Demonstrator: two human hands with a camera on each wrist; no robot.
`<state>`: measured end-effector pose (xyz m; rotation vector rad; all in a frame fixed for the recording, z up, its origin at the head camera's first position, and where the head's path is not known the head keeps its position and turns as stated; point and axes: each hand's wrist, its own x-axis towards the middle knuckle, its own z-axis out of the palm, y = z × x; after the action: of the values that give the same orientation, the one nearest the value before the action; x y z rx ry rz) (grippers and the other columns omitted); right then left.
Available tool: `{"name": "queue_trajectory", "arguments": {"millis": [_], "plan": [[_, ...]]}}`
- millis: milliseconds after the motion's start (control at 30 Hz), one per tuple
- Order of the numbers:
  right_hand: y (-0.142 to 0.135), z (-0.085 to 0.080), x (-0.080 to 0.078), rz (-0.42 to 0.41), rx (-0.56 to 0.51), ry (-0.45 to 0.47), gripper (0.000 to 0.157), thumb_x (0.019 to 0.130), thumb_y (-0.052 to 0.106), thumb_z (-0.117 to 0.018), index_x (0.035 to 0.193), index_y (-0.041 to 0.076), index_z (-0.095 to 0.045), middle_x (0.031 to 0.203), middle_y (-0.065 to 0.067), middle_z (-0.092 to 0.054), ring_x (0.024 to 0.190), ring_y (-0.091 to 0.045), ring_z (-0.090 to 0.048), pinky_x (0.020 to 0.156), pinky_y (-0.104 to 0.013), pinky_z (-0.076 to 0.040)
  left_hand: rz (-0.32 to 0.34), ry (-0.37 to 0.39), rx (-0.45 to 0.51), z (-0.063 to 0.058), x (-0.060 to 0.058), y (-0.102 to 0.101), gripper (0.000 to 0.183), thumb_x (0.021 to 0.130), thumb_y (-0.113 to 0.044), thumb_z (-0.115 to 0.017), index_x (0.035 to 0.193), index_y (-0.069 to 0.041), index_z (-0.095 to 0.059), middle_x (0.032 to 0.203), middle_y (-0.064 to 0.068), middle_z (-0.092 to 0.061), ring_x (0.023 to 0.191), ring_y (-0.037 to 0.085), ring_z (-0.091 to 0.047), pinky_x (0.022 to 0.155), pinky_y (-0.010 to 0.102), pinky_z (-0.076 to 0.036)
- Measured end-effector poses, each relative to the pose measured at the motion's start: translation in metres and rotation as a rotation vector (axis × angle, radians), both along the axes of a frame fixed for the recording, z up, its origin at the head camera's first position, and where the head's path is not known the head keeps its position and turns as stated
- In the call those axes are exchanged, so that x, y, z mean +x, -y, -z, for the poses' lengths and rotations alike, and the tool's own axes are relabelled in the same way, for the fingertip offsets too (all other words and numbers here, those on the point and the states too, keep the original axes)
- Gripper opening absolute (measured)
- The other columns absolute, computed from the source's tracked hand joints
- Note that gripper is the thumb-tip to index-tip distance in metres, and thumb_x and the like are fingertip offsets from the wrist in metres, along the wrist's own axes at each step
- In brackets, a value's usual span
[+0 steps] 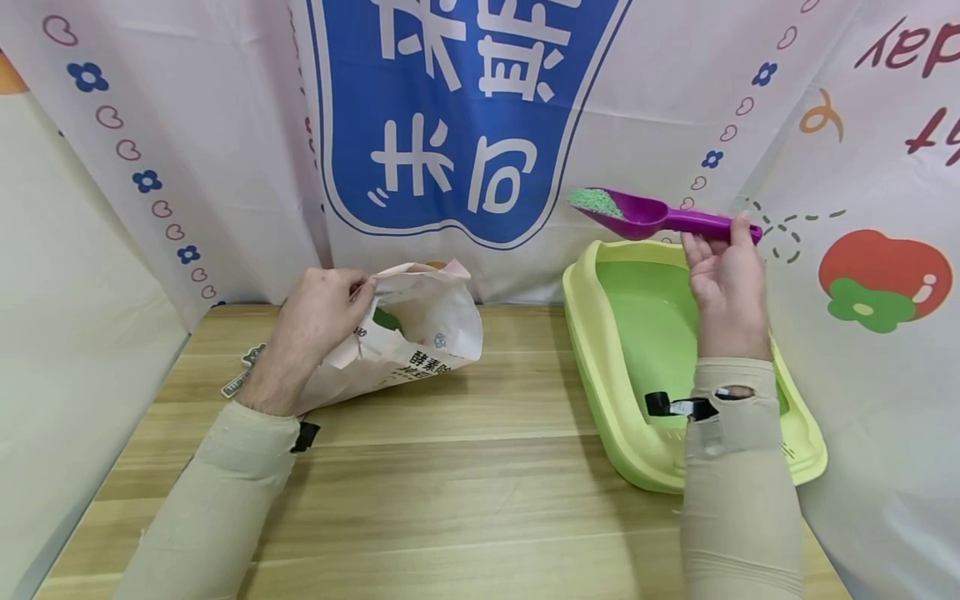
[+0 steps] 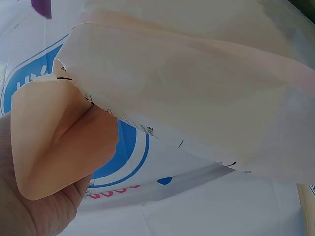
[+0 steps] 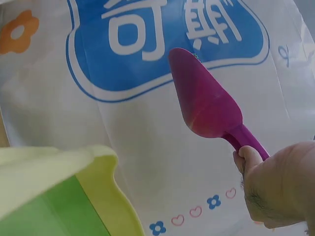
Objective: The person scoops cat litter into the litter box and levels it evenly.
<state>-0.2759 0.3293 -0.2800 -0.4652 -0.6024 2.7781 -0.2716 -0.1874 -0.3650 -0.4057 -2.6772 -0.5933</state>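
Head view: green granules (image 1: 592, 201) lie in the tip of the purple scoop (image 1: 647, 220); the right-wrist view shows chiefly its smooth, rounded underside. The right hand (image 1: 725, 283) pinches the slim handle near its end, the bowl extending leftward, higher than the round-cornered, yellow-green tray (image 1: 600, 358). The left hand (image 1: 318, 312) pinches the ragged rim of the creased white bag (image 1: 393, 372); the left-wrist view adds a folded flap (image 2: 59, 142) covering part of the palm.
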Motion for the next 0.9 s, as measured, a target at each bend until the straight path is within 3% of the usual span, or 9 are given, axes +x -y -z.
{"name": "queue_trajectory", "arguments": {"millis": [667, 900], "plan": [[-0.066, 0.031, -0.004, 0.047, -0.155, 0.080, 0.027, 0.101, 0.034, -0.066, 0.124, 0.020, -0.061, 0.119, -0.019, -0.076, 0.129, -0.029, -0.071, 0.122, -0.036, -0.045, -0.006, 0.016, 0.005, 0.000, 0.001, 0.000, 0.029, 0.107, -0.029, -0.058, 0.110, -0.008, -0.080, 0.090, 0.013, -0.079, 0.067, 0.024, -0.067, 0.059, 0.040, -0.053], [-0.081, 0.046, -0.008, 0.066, -0.161, 0.147, 0.026, 0.101, 0.034, -0.065, 0.125, 0.024, -0.060, 0.132, -0.017, -0.071, 0.132, -0.027, -0.069, 0.120, -0.035, -0.049, -0.011, 0.023, 0.007, 0.000, 0.001, -0.001, 0.030, 0.107, -0.029, -0.059, 0.113, -0.008, -0.079, 0.095, 0.014, -0.080, 0.071, 0.026, -0.070, 0.063, 0.043, -0.056]]}}
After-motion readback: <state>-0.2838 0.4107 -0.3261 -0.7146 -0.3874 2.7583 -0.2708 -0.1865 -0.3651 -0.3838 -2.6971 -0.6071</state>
